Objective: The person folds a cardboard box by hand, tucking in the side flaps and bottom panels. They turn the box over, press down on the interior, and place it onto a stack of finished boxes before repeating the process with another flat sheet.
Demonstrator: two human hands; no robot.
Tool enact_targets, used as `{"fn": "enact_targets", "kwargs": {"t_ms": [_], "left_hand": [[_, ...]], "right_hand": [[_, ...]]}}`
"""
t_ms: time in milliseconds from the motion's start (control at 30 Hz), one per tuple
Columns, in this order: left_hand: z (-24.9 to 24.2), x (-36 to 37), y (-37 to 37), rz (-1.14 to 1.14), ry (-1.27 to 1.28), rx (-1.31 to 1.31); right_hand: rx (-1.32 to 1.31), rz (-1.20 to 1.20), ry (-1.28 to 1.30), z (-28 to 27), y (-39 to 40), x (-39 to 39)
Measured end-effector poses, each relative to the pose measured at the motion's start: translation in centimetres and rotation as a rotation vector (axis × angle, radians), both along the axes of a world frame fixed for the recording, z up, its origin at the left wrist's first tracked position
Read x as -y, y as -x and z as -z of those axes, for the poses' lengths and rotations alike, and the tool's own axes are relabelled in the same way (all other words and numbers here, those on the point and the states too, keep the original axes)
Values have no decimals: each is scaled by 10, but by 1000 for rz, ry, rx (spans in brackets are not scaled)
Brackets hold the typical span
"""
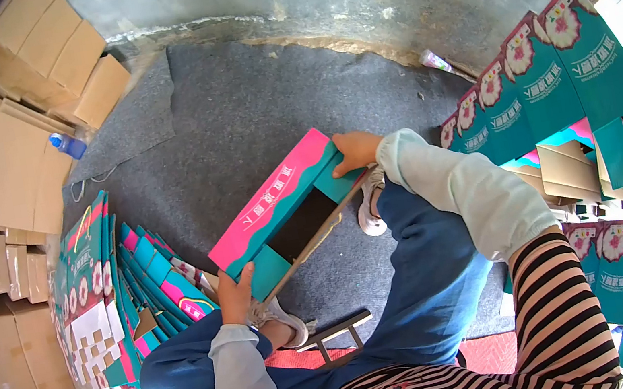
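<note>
A long pink-and-teal cardboard gift box [269,195] is held at a slant above my lap, its dark opening turned toward me. Teal flaps cover both ends of that opening, and a thin cord runs along the near edge. My left hand [236,296] grips the lower left end, thumb on the flap there. At the upper right end, my right hand [356,151] is closed over the corner, its thumb on the other teal flap. The far sides of the box and some of my fingers are hidden.
Flattened teal cartons [151,273] lean in a pile by my left knee. Printed teal boxes [590,73] are stacked on the right. Brown cartons [21,159] line the left side, with a blue bottle [67,145] nearby. Grey matting [231,101] covers the floor before the wall.
</note>
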State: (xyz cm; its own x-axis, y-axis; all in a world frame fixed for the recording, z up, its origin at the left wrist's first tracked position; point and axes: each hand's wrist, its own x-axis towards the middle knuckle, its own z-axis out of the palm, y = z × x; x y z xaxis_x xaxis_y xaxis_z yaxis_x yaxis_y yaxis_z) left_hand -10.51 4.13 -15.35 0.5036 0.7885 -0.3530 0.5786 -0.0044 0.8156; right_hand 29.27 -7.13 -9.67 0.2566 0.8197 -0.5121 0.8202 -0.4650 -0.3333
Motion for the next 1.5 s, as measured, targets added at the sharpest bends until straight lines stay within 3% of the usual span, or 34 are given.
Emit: {"fn": "enact_targets", "kwargs": {"t_ms": [100,167,267,333,400,533,633,700,733,767,900,933,967,1133,1267,1500], "left_hand": [[-16,0,-4,-16,-209,87],[-54,-1,-20,-86,-376,84],[-94,-13,-36,-152,-591,221],[-127,-11,-66,-173,-603,478],[-180,6,-100,-201,-493,799],[-274,56,-182,-4,-753,855],[-332,108,-258,187,-790,1152],[-366,156,-297,310,-781,1100],[-381,178,-315,251,-950,1291],[-391,201,-327,345,-859,1268],[-395,272,-373,505,-848,1286],[-399,281,-379,524,-850,1284],[-403,291,-382,551,-848,1278],[-398,329,-402,681,-755,1310],[-394,350,-419,586,-705,1340],[-383,368,-436,548,-545,1272]], "right_hand": [[42,45,-183,-14,1,3],[151,51,-366,-52,2,-2],[369,100,-649,-144,11,10],[531,129,-870,-214,23,42],[761,160,-990,-274,24,89],[877,429,-1169,-383,43,197],[987,602,-1184,-427,0,314],[896,577,-1279,-439,-27,386],[814,614,-1297,-439,-42,426],[734,650,-1310,-437,-59,468],[845,761,-1146,-406,-114,598],[797,905,-1114,-400,-123,618],[824,944,-1183,-389,-134,633],[956,1068,-1001,-401,-137,659],[1052,1122,-818,-407,-152,681],[797,1229,-1026,-395,-183,701]]}}
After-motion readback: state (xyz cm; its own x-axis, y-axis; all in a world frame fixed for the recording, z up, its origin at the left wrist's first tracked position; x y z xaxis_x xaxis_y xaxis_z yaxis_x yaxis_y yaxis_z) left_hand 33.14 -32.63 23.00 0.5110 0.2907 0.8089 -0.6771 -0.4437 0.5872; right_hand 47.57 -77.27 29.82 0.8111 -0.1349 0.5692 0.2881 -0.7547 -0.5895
